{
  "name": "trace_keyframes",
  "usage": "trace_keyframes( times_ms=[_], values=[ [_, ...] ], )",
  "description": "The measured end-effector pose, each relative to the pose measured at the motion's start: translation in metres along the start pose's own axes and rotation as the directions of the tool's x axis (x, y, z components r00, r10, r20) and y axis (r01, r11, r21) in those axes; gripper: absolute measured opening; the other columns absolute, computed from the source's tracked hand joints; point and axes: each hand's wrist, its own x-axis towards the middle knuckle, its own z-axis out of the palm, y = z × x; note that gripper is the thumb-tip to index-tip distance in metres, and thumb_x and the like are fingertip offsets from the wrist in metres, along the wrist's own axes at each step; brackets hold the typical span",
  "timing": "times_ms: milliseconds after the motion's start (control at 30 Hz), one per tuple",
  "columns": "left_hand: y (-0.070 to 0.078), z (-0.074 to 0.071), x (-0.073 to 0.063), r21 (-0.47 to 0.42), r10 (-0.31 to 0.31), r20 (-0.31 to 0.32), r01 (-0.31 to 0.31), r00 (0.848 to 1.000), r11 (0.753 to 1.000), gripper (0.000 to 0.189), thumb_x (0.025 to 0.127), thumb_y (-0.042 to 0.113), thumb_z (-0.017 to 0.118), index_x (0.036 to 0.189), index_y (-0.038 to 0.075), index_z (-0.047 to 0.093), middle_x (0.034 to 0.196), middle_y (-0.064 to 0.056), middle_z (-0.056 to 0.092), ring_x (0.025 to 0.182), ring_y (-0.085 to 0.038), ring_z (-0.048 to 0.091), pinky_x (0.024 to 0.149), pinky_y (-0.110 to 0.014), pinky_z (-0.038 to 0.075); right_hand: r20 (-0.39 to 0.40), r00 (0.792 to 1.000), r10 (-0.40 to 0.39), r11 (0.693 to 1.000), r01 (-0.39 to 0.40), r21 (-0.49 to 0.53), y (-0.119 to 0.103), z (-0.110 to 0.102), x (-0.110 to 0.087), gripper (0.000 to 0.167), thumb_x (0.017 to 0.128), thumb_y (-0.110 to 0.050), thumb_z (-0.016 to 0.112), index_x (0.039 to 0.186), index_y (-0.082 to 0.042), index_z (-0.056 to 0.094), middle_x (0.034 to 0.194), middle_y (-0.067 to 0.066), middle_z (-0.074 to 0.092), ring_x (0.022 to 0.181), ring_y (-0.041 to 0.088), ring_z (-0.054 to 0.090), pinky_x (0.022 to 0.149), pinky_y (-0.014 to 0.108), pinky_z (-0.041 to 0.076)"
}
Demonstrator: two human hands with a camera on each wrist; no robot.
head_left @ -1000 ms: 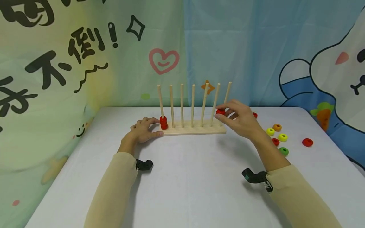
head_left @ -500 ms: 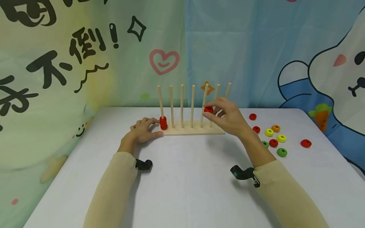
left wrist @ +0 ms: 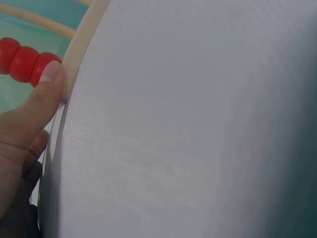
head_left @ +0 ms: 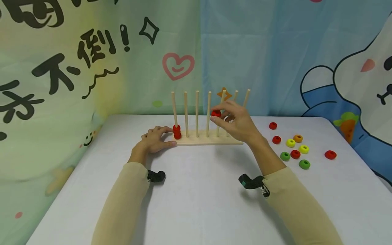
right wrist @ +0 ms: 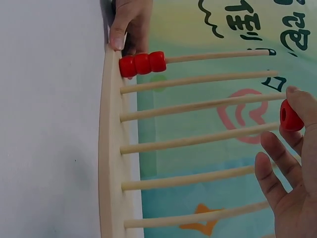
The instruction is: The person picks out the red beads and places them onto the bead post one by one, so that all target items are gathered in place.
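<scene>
A wooden peg rack [head_left: 209, 140], a long base with a row of upright pegs, stands near the table's back. Three red beads [right wrist: 142, 63] are stacked on its leftmost peg; the other pegs are bare. My left hand [head_left: 155, 139] grips the base's left end, thumb on the front edge beside the lowest bead, other fingers behind. Between thumb and index finger of my right hand [head_left: 237, 120] is a red bead [right wrist: 290, 116], held high before the pegs right of the middle. Its hole shows in the right wrist view, and the remaining fingers are spread loosely.
Loose beads lie on the white table [head_left: 196, 204] to the right: several red ones, such as a red bead [head_left: 330, 154] farthest right, plus yellow beads [head_left: 304, 149], green beads [head_left: 304, 164] and an orange bead [head_left: 298, 138]. A printed cloth [head_left: 239, 44] hangs behind.
My right hand has carried the red bead leftward along the pegs and slightly up, uncovering loose beads on the right. My left hand stays at the rack's end.
</scene>
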Motion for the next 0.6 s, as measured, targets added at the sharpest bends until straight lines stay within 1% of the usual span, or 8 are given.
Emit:
trace_keyframes(
  times_ms=[133, 300, 433, 600],
  values=[
    [0.0, 0.0, 0.0, 0.002, -0.002, -0.005, 0.002, 1.0, 1.0, 0.072, 0.083, 0.068, 0.064, 0.144, 0.036, 0.044, 0.155, -0.009, 0.031, 0.139, -0.039, 0.024, 0.104, -0.065, 0.019, -0.019, 0.999, -0.028, 0.999, 0.028, 0.041, 0.0, 0.005, 0.004, 0.028, 0.086, 0.003, 0.073, 0.114, 0.001, 0.068, 0.101, 0.015, 0.06, 0.075, 0.026, 0.063, 0.066, 0.04, 0.053],
    [0.0, 0.0, 0.0, 0.006, -0.01, -0.006, 0.01, 1.0, 1.0, 0.072, 0.083, 0.067, 0.064, 0.144, 0.036, 0.044, 0.155, -0.009, 0.031, 0.14, -0.039, 0.024, 0.105, -0.064, 0.019, -0.043, 0.997, -0.066, 0.996, 0.068, 0.062, -0.003, 0.012, 0.009, 0.028, 0.085, 0.004, 0.073, 0.112, 0.003, 0.068, 0.101, 0.018, 0.061, 0.072, 0.028, 0.064, 0.063, 0.044, 0.053],
    [0.0, 0.001, 0.0, 0.003, -0.011, -0.003, 0.011, 1.0, 1.0, 0.072, 0.082, 0.067, 0.064, 0.144, 0.036, 0.044, 0.156, -0.009, 0.03, 0.14, -0.039, 0.023, 0.105, -0.064, 0.018, -0.039, 0.996, -0.076, 0.993, 0.079, 0.084, -0.007, 0.018, 0.016, 0.027, 0.085, 0.004, 0.073, 0.112, 0.003, 0.068, 0.1, 0.018, 0.06, 0.071, 0.028, 0.064, 0.063, 0.047, 0.053],
    [0.0, 0.0, 0.0, 0.009, -0.007, -0.003, 0.007, 1.0, 1.0, 0.072, 0.082, 0.068, 0.064, 0.144, 0.035, 0.044, 0.156, -0.01, 0.03, 0.139, -0.039, 0.024, 0.105, -0.065, 0.018, -0.032, 0.996, -0.079, 0.991, 0.082, 0.105, -0.014, 0.028, 0.025, 0.027, 0.086, 0.003, 0.073, 0.112, 0.003, 0.068, 0.101, 0.018, 0.059, 0.072, 0.028, 0.063, 0.065, 0.046, 0.053]
  ],
)
